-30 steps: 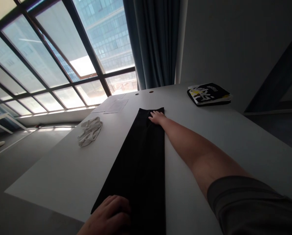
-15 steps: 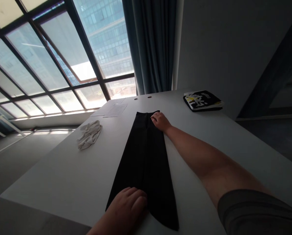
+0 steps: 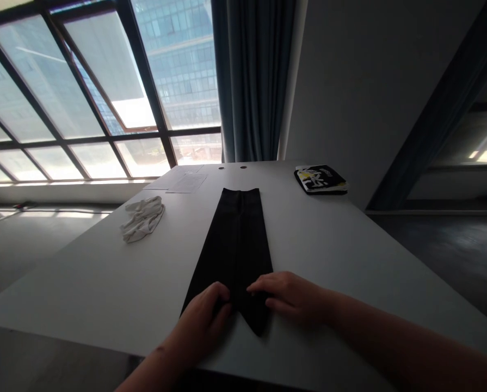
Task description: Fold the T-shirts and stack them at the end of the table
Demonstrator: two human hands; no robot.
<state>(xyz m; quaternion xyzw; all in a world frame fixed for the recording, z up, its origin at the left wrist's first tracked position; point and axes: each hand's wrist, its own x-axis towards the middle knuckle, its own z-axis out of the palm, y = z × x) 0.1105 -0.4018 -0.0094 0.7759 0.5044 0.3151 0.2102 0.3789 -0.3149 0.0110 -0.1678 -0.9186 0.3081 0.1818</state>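
A long black garment (image 3: 237,239), which looks like a pair of trousers, lies flat and lengthwise on the white table. Its band-like far end is straight, and a seam runs down the middle. My left hand (image 3: 205,316) is curled over the near left end, fingers and thumb closed on the cloth; that corner is hidden under it. From the right side, my right hand (image 3: 290,296) reaches over the near right edge. Its fingers are stretched out and somewhat apart, touching the cloth. A pointed near corner of the garment lies between the hands.
On the white table (image 3: 320,245), a crumpled pale cloth (image 3: 143,219) lies at the left, with sheets of paper (image 3: 186,183) beyond it. A folded black garment with white and yellow print (image 3: 321,179) rests at the far right. A blue curtain (image 3: 251,81) hangs behind.
My right hand has left the garment's far end and come back to its near right edge. My left hand stays at the near left end. The view has shifted slightly.
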